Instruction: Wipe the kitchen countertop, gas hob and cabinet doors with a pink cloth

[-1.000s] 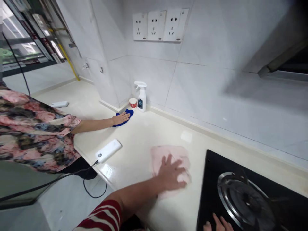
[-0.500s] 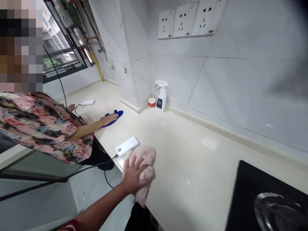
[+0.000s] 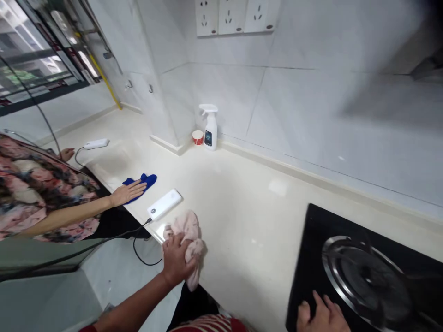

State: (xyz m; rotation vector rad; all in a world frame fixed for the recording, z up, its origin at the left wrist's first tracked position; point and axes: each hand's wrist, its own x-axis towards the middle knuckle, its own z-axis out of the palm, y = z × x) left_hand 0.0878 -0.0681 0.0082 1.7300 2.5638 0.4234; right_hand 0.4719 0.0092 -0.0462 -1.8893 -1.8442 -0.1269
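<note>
My left hand [image 3: 177,259] is closed over a bunched pale pink cloth [image 3: 188,227] at the front edge of the cream countertop [image 3: 238,216]. Part of the cloth hangs over the edge. Just beyond it lies a white power bank [image 3: 164,204] with a black cable plugged into its end. At the bottom right, my right hand [image 3: 323,317] rests at the black gas stove [image 3: 313,249], fingers apart and nothing visible in them. The stove's round burner [image 3: 370,279] is just to the right of that hand.
At left, a co-worker's hand [image 3: 129,192] presses a blue cloth [image 3: 149,181] on the counter. A white spray bottle [image 3: 210,131] and a small red-and-white tub [image 3: 197,138] stand in the wall corner. Farther back lies another white power bank [image 3: 97,144]. Wall sockets [image 3: 235,18] are above.
The view has turned right, showing more of the stove. My right hand has come into view. My left hand's fingers have drawn in on the pink cloth, which is more bunched.
</note>
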